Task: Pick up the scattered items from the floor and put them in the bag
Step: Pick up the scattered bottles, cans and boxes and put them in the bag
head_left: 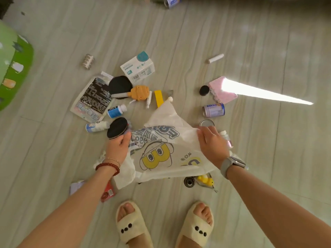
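Note:
A white plastic bag (166, 153) with a yellow cartoon print hangs stretched between my hands above the floor. My left hand (118, 145) grips the bag's left edge and also holds a black round disc (117, 127). My right hand (212, 142) pinches the bag's right edge. Scattered on the floor are a black-and-white pouch (93, 99), a white box (138, 67), a black paddle (120, 86), an orange toy (139, 93), a yellow block (158, 98), two small white bottles (116, 110) (97, 126), a purple can (214, 110), a pink cloth (222, 90) and a black cap (204, 90).
A green mat (14, 68) lies at the left edge. A tape roll (88, 61) and a white tube (215, 58) lie farther out, another can (172, 1) at the top. A yellow toy (206, 180), a black ring (189, 181) and a red packet (107, 193) lie near my slippers (130, 226).

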`<state>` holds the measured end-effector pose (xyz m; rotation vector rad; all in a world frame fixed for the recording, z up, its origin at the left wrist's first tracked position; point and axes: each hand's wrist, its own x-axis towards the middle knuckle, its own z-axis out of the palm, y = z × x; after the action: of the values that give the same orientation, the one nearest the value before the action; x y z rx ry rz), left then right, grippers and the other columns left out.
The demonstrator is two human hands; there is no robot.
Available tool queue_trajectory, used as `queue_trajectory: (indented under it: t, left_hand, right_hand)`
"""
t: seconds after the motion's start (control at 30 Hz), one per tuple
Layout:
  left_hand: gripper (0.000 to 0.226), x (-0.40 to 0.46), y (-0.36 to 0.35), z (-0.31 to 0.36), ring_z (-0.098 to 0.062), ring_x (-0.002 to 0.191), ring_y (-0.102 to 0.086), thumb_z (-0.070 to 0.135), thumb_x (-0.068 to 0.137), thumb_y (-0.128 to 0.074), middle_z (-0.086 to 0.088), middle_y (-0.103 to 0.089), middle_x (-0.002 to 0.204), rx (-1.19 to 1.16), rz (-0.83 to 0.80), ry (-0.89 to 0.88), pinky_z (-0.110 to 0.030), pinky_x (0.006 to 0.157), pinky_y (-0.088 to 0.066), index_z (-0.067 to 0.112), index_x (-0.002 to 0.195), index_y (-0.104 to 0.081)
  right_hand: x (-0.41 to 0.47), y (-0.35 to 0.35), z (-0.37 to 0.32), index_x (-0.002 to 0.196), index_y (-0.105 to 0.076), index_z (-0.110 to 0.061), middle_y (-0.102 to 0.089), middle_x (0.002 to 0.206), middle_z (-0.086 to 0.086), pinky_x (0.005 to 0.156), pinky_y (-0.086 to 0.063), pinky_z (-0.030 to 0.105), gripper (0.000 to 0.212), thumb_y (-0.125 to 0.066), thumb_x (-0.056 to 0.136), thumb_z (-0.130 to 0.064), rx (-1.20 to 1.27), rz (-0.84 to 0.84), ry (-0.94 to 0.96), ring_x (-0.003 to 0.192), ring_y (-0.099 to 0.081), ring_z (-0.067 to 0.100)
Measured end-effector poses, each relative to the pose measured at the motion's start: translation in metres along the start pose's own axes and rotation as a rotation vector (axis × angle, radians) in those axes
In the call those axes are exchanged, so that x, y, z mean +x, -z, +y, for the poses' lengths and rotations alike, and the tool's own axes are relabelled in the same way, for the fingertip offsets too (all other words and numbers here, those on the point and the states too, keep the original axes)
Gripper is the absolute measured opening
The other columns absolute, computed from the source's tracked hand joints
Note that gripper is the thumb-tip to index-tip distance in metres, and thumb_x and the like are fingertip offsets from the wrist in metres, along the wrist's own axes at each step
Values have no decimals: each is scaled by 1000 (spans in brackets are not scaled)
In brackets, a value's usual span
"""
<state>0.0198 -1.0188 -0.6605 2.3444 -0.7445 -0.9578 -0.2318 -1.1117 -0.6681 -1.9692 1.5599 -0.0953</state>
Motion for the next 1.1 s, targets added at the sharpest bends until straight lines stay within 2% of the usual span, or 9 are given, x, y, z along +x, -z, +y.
queue_trajectory:
  t: [0.1, 0.2, 0.4, 0.5, 0.6, 0.73, 0.9, 1.0, 1.1]
  left_hand:
    - [41, 38, -35, -35, -30, 104, -55, 29, 96, -39, -18, -62, 104, -57, 26, 63, -33, 91, -40, -3, 106, -61]
    - [40, 72, -67, -61, -23, 103, -50, 28, 97, -37, -16, -58, 109, -151, 59, 76, -24, 87, -32, -1, 114, -58]
    - [37, 129, -105, -81, -18, 73, -44, 32, 96, -37, -8, -49, 74, -257, 110, 86, -28, 63, -33, 9, 70, -51]
    - [47, 142, -107, -82, -22, 63, -42, 29, 96, -36, -10, -46, 63, -275, 239, 66, -32, 63, -33, 4, 58, -46]
    - [46, 151, -102, -86, -38, 92, -54, 27, 97, -33, -26, -62, 94, -232, 369, 46, -39, 82, -40, -8, 82, -59]
    - [42, 150, -95, -90, -35, 91, -53, 31, 97, -32, -23, -60, 105, 28, 313, -101, -37, 73, -37, -2, 93, -58]
    - [45, 133, -101, -79, -38, 116, -40, 36, 89, -48, -21, -44, 129, 352, 506, -389, -50, 93, -31, 11, 125, -42]
    - [35, 122, -102, -77, -30, 111, -39, 30, 86, -51, -15, -51, 123, 520, 652, -791, -44, 86, -30, 17, 118, -49]
    - [25, 114, -112, -88, -25, 102, -49, 28, 76, -68, -9, -65, 106, 710, 497, -1104, -38, 77, -43, 17, 98, -63]
  right_hand:
    - [41, -49, 16, 136, -37, -20, -48, 132, 8, 108, -24, 49, 44, -37, 95, -34, -183, 29, 157, 125, -42, 29]
    - [74, -86, 12, 132, -40, -19, -52, 132, 10, 111, -12, 59, 46, -37, 89, -35, -313, 219, 492, 127, -42, 28]
    - [75, -174, 26, 124, -48, -21, -70, 95, -1, 86, -52, 38, 40, -36, 90, -39, -463, -76, 1093, 90, -65, 20]
    - [73, -184, 60, 97, -61, -18, -59, 57, -3, 56, -51, 28, 17, -49, 89, -27, -511, -143, 1129, 50, -53, 18]
    - [61, -174, 95, 81, -61, -17, -55, 54, -3, 55, -50, 29, 13, -51, 88, -21, -562, -111, 1096, 48, -49, 19]
    - [53, -147, 110, 105, -63, -16, -69, 86, 2, 81, -50, 33, 24, -44, 90, -18, -542, 90, 1078, 80, -64, 22]
    - [67, -130, 53, 123, -54, -19, -65, 120, 8, 103, -34, 42, 36, -49, 88, -19, -537, 357, 1220, 116, -49, 24]
    - [98, -132, 37, 137, -38, -25, -43, 143, 7, 111, -11, 56, 52, -48, 86, -35, -798, 328, 1043, 134, -29, 29]
    - [131, -134, 30, 139, -32, -30, -38, 147, 4, 106, -15, 66, 74, -60, 74, -53, -1010, 135, 834, 135, -33, 33]
